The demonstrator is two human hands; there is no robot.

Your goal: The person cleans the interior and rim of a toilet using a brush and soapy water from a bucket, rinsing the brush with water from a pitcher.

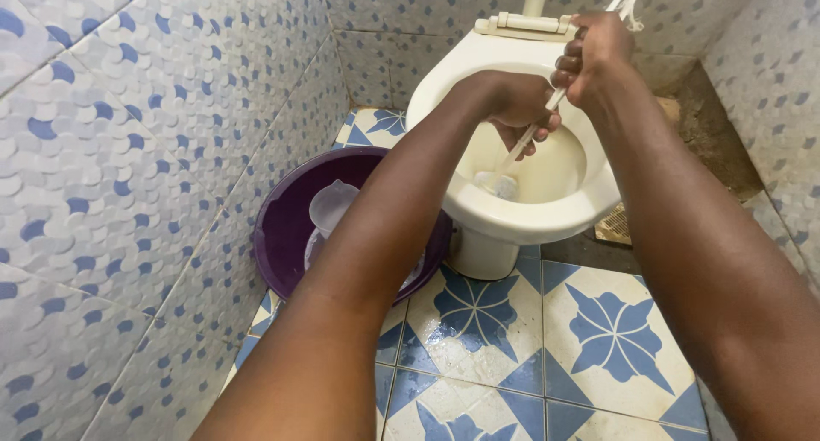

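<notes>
**Over the toilet bowl, both hands on a brush**

Over the white toilet (478,204) at the far end of a tiled cubicle, both arms reach forward from the camera. The right hand (595,55) is closed in a fist high on the thin white handle of a brush (528,140); the handle's upper end pokes out above the knuckles near the raised seat hinge. The left hand (519,106) is wrapped round the same handle lower down, over the mouth of the bowl, its fingers curled shut about the stem. The handle slants down and to the left from the hands, and the brush head sits low inside the bowl, against the inner wall on the left side; its bristles are blurred and hard to make out.

Left of the toilet, on the floor (615,338), stands a round purple basin (278,236), close against the toilet's foot and near the side wall (128,176). Inside it lies a clear plastic jug (329,206), partly hidden by the left forearm. The floor is laid with white tiles bearing blue star patterns and looks wet near the pedestal. The walls carry small blue and white scale-shaped patterns. Right of the toilet a rough brown patch of bare floor runs along the wall
</notes>
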